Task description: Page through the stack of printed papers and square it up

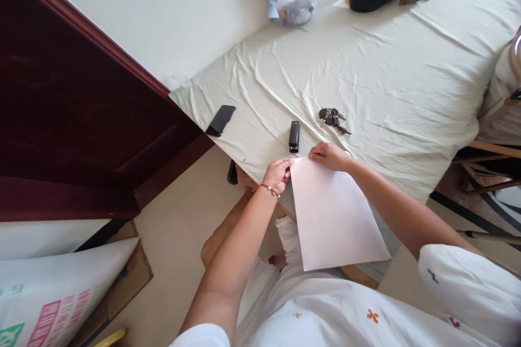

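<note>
Clearly paper: white sheet of paper, lying partly on the near edge of the counter and hanging off toward the lap.
Weight: very light, judged from thinness; likely to lift or drift with any breeze.
Stiffness: limp, bends under own weight; creases easily, tears if tugged.
Surface: smooth, probably slides freely on the pale cloth.
Best hold: far corners or far edge, pinched between thumb and fingertips, one side each.
Left hand: fingers curled in, nearly closed, pinching the sheet's far left corner; red cord at the wrist.
Right hand: fingers bent down, pressing or pinching the far right corner; exact closure hard to tell.
Nearby: black stapler just beyond the sheet, bunch of keys farther back, dark phone at the counter's left edge.
</note>
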{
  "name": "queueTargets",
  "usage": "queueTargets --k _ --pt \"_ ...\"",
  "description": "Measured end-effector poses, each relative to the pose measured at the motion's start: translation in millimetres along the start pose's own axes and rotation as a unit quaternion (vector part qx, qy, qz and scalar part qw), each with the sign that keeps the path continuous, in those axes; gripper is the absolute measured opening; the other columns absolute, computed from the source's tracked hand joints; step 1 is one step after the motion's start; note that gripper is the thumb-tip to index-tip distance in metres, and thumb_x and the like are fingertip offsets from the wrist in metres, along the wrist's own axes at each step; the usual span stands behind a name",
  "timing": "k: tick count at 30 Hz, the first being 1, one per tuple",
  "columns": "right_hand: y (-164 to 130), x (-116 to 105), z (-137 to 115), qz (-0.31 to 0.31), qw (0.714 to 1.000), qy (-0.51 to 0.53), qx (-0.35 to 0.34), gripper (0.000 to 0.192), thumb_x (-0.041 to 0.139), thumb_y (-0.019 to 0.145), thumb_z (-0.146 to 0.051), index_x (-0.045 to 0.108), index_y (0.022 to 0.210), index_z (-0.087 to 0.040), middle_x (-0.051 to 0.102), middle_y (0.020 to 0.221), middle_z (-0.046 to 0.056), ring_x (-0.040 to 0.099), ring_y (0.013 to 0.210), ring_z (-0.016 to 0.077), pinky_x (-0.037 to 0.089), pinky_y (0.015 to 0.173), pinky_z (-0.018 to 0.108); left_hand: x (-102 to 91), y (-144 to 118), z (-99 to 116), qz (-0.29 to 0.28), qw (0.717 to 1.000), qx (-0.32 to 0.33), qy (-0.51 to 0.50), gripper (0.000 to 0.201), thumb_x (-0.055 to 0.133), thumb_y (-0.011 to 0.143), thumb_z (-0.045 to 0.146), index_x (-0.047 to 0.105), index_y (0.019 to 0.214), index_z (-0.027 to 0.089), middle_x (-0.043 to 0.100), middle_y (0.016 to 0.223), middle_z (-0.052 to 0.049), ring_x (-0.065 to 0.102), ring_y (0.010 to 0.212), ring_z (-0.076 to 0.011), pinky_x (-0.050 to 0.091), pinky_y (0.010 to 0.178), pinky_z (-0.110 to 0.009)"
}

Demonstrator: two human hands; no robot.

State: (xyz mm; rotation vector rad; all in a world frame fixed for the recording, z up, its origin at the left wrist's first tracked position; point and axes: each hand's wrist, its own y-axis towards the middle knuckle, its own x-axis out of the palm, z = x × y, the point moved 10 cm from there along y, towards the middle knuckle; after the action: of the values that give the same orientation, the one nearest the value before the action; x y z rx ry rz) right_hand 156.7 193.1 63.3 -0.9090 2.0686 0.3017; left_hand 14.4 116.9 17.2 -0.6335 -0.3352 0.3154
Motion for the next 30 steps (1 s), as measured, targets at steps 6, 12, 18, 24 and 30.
queueTargets --k 6,12,18,24,30 --pt "25 2 11 -0.025 0.996 -0.071 0.046 0.034 0.049 0.102 -0.023 0.082 0.106 -0.013 0.080 0.104 0.011 0.067 0.090 0.0203 0.040 0.078 0.027 -2.6 20 9 0.067 0.997 -0.015 0.026 0.035 0.076 0.074 0.012 0.045 0.060 0.018 0.040 0.046 0.010 0.025 0.036 -0.0001 0.010 0.041 -0.017" --pt "37 -2 11 -0.034 0.991 -0.106 0.080 0.035 0.050 0.102 -0.021 0.082 0.111 -0.012 0.080 0.108 0.012 0.068 0.094 0.0216 0.040 0.076 0.027 -9.2 36 15 0.098 0.993 -0.016 0.064 0.028 0.072 0.068 0.011 0.047 0.060 0.018 0.043 0.045 0.008 0.027 0.036 -0.0020 0.007 0.042 -0.019" --pt "43 -8 16 -0.031 0.985 -0.133 0.107 0.034 0.050 0.102 -0.021 0.082 0.111 -0.013 0.080 0.113 0.015 0.069 0.104 0.0259 0.041 0.079 0.030 -11.8 51 22 0.125 0.985 0.016 0.114 0.019 0.074 0.066 0.014 0.055 0.064 0.018 0.044 0.046 0.006 0.036 0.039 -0.0060 0.015 0.045 -0.021" --pt "40 -15 24 -0.024 0.982 -0.136 0.130 0.034 0.050 0.102 -0.021 0.082 0.111 -0.013 0.080 0.115 0.015 0.069 0.107 0.0275 0.041 0.080 0.031 -19.6 50 38 0.159 0.959 0.118 0.201 0.009 0.067 0.074 0.011 0.066 0.070 0.018 0.068 0.066 -0.003 0.061 0.067 -0.0157 0.046 0.064 -0.025" --pt "39 -16 25 -0.018 0.982 -0.132 0.131 0.035 0.049 0.103 -0.021 0.082 0.114 -0.013 0.079 0.117 0.014 0.070 0.109 0.0271 0.042 0.083 0.031 9.4 11 82 0.077 0.826 0.417 0.371 0.049 0.051 0.081 -0.001 0.081 0.111 0.024 0.077 0.133 -0.011 0.063 0.135 -0.0273 0.037 0.124 -0.048"
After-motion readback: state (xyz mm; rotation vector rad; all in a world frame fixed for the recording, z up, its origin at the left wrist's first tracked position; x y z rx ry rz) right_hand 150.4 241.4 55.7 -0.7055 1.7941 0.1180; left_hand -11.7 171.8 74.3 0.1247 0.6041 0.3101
